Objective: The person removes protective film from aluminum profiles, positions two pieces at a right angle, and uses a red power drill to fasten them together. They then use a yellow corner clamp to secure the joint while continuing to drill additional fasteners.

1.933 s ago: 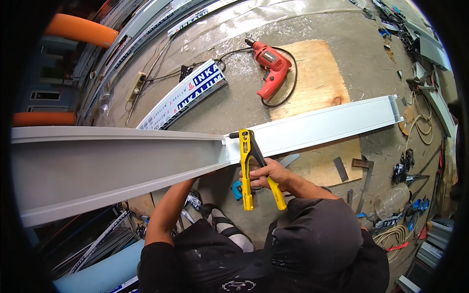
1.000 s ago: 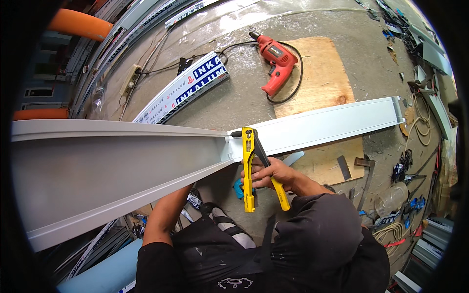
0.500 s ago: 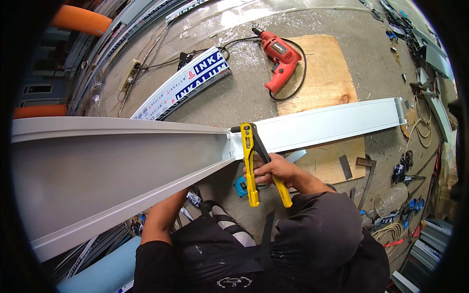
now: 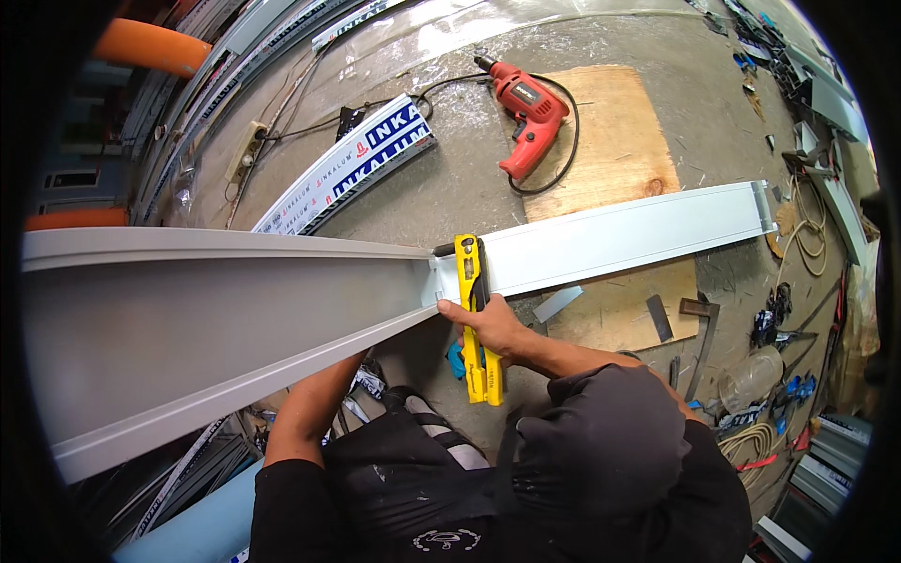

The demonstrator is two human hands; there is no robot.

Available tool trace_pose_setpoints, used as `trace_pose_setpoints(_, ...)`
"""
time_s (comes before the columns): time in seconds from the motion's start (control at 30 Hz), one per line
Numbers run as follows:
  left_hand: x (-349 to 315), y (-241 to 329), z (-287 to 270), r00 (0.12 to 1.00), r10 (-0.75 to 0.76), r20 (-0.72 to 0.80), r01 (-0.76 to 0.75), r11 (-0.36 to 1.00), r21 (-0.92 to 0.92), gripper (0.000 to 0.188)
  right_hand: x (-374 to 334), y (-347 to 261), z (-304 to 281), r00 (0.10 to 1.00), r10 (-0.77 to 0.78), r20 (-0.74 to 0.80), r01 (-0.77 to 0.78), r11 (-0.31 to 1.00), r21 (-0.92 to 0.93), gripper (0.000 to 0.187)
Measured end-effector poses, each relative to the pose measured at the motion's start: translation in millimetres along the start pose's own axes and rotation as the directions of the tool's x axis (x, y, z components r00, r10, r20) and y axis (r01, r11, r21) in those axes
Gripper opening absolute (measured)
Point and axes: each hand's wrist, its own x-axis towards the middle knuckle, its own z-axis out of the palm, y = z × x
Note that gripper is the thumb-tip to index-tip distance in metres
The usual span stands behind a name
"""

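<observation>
My right hand [image 4: 488, 326] is wrapped round a yellow hand riveter [image 4: 469, 291], its two handles pressed together. The riveter's head is at the corner where a large white metal channel [image 4: 216, 319] meets a second white channel [image 4: 629, 235], which runs off to the right. My right thumb lies near the lower edge of that joint. My left forearm [image 4: 314, 403] goes up under the large channel, which hides the left hand and its fingers. Below the riveter, a teal tape measure [image 4: 456, 360] is partly covered.
A red power drill [image 4: 533, 117] with its cord lies beside a plywood board [image 4: 610, 131]. Film-wrapped profiles [image 4: 347, 164] rest on the floor behind the joint. To the right are a square [image 4: 704, 328], a clear plastic container [image 4: 753, 375], coiled cord [image 4: 751, 441] and scraps.
The riveter's black-and-yellow handle has swung in against the other one as my right hand squeezed. The thumb has come round to the left side of the tool.
</observation>
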Motion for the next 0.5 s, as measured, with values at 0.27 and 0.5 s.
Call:
trace_pose_setpoints(0.27,-6,-5,3,1.0,-0.011,0.007,0.011,1.0,-0.01,0.087,-53,-8,-34,0.904,-0.427,0.007,0.366,0.768,-0.526,0.038)
trace_pose_setpoints(0.5,-1,-5,6,0.999,-0.026,0.021,0.026,0.999,-0.026,0.087,-40,-20,-47,0.952,0.056,0.299,-0.077,0.995,0.056,0.042)
